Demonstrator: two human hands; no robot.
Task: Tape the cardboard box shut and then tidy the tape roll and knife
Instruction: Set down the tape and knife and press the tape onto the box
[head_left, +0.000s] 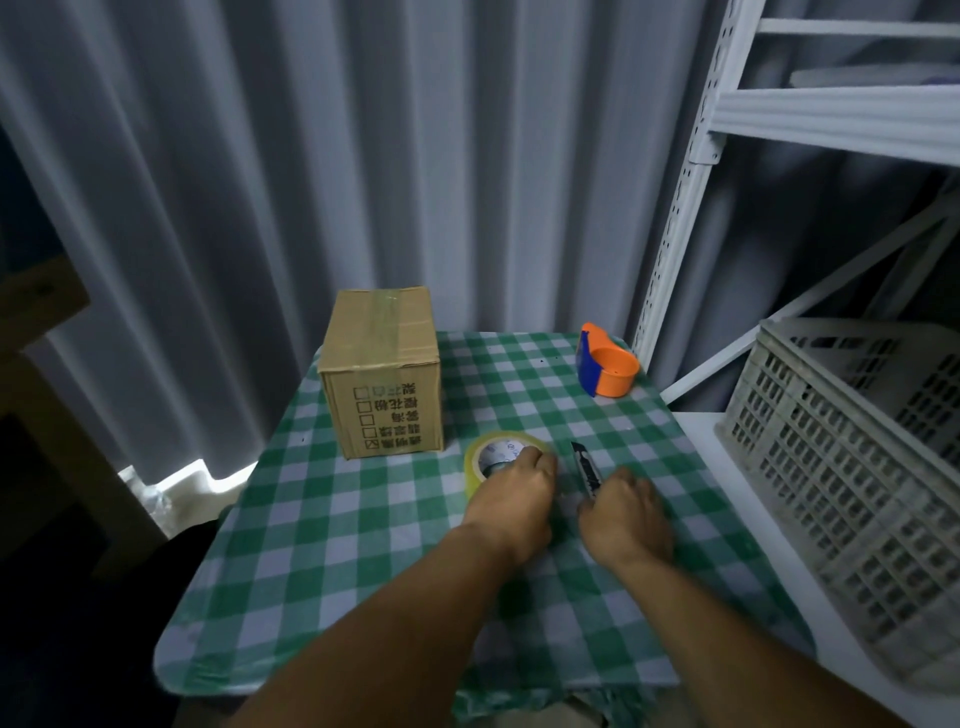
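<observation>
Our left hand (511, 499) curls round the yellowish tape roll (475, 462), while at its 3 o'clock our right hand (626, 514) pinches the slim dark knife (586, 467) by the handle, blade best pointed away.

The box (382, 384) is matt brown cardboard, with a glossy clear tape strip (387, 312) along its top seam. The tape roll (471, 469) is glossy yellowish plastic film; the dispenser (608, 371) is smooth orange and blue plastic. The counter cloth (337, 545) is smooth checked fabric; the crate (831, 467) is dull grey plastic.
</observation>
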